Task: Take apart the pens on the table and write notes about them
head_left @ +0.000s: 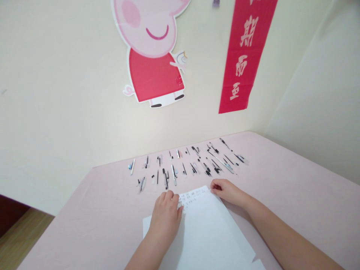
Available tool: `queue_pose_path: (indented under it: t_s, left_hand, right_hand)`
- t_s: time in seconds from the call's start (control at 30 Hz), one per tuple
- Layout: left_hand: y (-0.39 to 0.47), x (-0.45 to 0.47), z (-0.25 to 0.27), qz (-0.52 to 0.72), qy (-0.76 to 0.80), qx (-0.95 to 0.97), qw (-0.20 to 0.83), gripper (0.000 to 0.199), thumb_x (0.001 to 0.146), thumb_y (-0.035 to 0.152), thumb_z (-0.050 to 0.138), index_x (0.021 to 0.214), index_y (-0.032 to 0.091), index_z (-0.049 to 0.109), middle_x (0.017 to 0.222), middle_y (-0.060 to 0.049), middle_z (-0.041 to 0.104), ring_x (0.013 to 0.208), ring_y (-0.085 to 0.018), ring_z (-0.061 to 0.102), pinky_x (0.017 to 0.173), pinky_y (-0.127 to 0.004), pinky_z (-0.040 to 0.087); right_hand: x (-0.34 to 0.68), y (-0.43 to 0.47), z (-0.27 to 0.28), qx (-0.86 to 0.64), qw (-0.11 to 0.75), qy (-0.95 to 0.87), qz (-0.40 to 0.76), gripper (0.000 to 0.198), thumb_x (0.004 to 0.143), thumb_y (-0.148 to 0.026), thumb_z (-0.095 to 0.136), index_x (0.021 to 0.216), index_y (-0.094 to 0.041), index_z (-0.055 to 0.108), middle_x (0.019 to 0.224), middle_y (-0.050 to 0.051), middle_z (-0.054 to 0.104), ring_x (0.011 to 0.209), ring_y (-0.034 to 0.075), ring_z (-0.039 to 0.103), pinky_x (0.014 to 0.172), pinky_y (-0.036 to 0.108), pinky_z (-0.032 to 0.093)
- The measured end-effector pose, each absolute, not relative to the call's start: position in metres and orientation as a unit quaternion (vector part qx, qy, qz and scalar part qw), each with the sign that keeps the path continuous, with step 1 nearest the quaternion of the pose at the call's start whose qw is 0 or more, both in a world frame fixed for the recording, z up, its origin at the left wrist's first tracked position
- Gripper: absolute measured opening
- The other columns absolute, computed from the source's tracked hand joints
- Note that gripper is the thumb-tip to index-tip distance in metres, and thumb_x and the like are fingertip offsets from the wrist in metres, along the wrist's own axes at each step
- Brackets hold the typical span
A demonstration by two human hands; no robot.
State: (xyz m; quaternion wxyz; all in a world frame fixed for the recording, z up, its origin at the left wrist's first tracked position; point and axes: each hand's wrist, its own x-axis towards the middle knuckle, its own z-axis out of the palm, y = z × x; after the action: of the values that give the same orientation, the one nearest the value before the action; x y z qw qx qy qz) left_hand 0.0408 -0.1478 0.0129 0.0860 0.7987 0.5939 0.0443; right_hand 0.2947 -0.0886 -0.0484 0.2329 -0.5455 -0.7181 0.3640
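A white sheet of paper (210, 228) with handwriting along its top lies on the table in front of me. My left hand (165, 212) is closed at the sheet's upper left, fingers curled over the edge and thumb on the paper. At the upper right corner, my right hand (225, 190) pinches the sheet between thumb and fingers. Another white paper edge (146, 224) shows on the left, partly hidden by my left hand and forearm. Beyond both hands lie several pens and loose pen parts (165, 179), spread in rough rows.
The pink tabletop (84, 225) meets a pale wall (70, 93) behind the pens. A cartoon pig cutout (156, 77) and a red banner with white characters (239, 71) are fixed to the wall. Wooden floor (25, 234) shows past the table's left edge.
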Motion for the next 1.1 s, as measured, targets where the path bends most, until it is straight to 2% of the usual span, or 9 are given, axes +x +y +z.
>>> queue_pose_path:
  t_s: [0.27,0.47,0.67,1.1]
  left_hand:
    - [-0.172,0.059,0.003,0.086,0.484,0.834,0.250,0.020,0.082,0.020,0.049,0.100,0.021,0.057,0.105,-0.007,0.054,0.098,-0.023,0.049,0.086,-0.035,0.039]
    - [-0.190,0.075,-0.012,0.096,0.424,0.847,0.305,0.028,0.077,0.015,0.052,0.103,0.023,0.057,0.106,-0.007,0.055,0.095,-0.022,0.051,0.085,-0.034,0.043]
    - [-0.190,0.076,-0.025,0.144,0.387,0.856,0.312,0.034,0.076,0.011,0.051,0.108,0.024,0.055,0.113,-0.006,0.054,0.097,-0.021,0.052,0.087,-0.034,0.044]
    - [-0.185,0.072,-0.027,0.155,0.347,0.883,0.277,0.027,0.080,0.009,0.044,0.099,0.022,0.058,0.105,-0.006,0.058,0.089,-0.018,0.056,0.080,-0.030,0.045]
  right_hand:
    - [0.295,-0.088,-0.050,-0.547,0.239,-0.714,0.366,0.006,0.073,-0.021,0.053,0.072,-0.016,0.057,0.063,-0.001,0.056,0.058,0.012,0.048,0.055,0.022,0.034]
    - [0.295,-0.089,-0.048,-0.545,0.237,-0.724,0.350,0.004,0.072,-0.018,0.054,0.072,-0.016,0.057,0.063,-0.002,0.056,0.058,0.012,0.047,0.055,0.022,0.033]
    - [0.295,-0.089,-0.049,-0.554,0.222,-0.723,0.348,0.004,0.072,-0.019,0.055,0.070,-0.016,0.058,0.061,-0.001,0.055,0.057,0.012,0.047,0.054,0.022,0.033]
    - [0.300,-0.088,-0.053,-0.544,0.212,-0.739,0.337,0.005,0.073,-0.020,0.054,0.070,-0.016,0.057,0.059,-0.002,0.053,0.055,0.011,0.045,0.051,0.021,0.032]
